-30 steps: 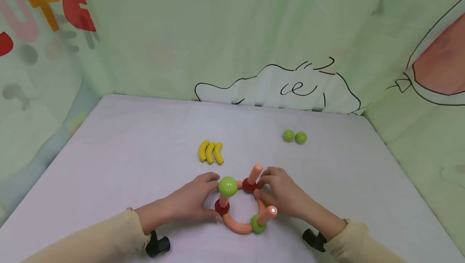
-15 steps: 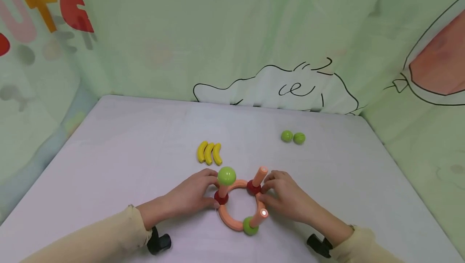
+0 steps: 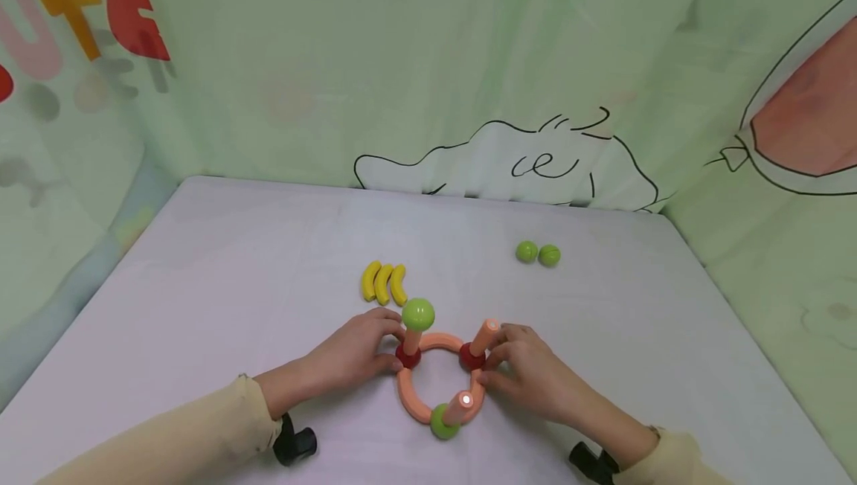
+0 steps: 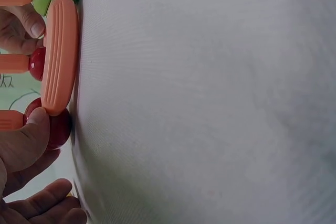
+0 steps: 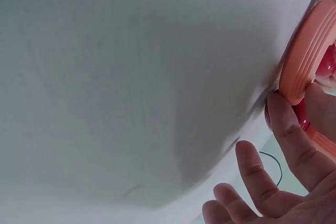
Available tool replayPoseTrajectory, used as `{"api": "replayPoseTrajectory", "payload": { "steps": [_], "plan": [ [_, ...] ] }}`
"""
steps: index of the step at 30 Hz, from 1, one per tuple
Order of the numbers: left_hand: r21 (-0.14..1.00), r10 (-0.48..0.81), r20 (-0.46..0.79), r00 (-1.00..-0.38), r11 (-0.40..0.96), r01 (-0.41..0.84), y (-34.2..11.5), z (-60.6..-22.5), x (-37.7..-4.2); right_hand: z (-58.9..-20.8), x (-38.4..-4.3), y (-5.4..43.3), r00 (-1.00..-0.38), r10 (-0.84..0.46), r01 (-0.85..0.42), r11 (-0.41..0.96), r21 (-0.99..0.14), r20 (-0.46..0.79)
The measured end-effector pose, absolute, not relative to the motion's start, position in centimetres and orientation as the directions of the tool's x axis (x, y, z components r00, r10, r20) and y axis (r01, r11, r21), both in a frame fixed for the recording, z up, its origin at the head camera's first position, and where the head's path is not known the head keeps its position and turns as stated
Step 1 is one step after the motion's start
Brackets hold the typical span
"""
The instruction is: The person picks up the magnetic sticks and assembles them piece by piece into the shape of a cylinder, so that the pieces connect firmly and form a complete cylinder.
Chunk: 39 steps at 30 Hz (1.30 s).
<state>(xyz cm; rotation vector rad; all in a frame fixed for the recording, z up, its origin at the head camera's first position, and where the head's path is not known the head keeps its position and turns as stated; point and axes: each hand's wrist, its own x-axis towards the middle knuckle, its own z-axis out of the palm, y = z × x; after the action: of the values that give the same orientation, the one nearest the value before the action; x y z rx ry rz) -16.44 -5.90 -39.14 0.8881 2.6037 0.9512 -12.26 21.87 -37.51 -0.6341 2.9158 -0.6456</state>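
A ring-shaped toy frame of curved orange pieces, joined by red and green balls, lies on the table between my hands. Orange rods rise from its joints, and the left rod carries a green ball on top. My left hand pinches the left red ball between thumb and fingers. On the other side my right hand holds the frame by the right red ball and the end of the adjoining curved piece; its other fingers are spread. The front green ball is untouched.
Three small yellow toy bananas lie behind the frame to the left. Two green balls sit further back on the right. A white-covered table meets a printed green cloth backdrop at its far edge.
The frame has turned clockwise as seen from above: the front green ball moved left, the left red ball away from me, the right red ball rightward and nearer. Both hands stay at it.
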Motion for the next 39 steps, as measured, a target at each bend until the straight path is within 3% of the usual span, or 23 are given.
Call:
{"api": "replayPoseTrajectory", "payload": {
  "steps": [7,19,39],
  "plan": [
    [0.661,0.607,-0.007,-0.795,0.599,0.452,-5.96,-39.23,-16.53,-37.29,-12.36,22.27,-0.903,-0.429,-0.401,0.838,-0.370,0.009],
    [0.669,0.611,0.019,-0.791,0.581,0.464,-5.73,-39.29,-16.57,-37.81,-12.85,22.11,-0.862,-0.490,-0.495,0.760,-0.422,0.129],
    [0.689,0.588,-0.012,-0.809,0.591,0.420,-5.33,-39.29,-16.52,-37.72,-12.91,22.39,-0.865,-0.493,-0.481,0.763,-0.432,0.091]
  ]
}}
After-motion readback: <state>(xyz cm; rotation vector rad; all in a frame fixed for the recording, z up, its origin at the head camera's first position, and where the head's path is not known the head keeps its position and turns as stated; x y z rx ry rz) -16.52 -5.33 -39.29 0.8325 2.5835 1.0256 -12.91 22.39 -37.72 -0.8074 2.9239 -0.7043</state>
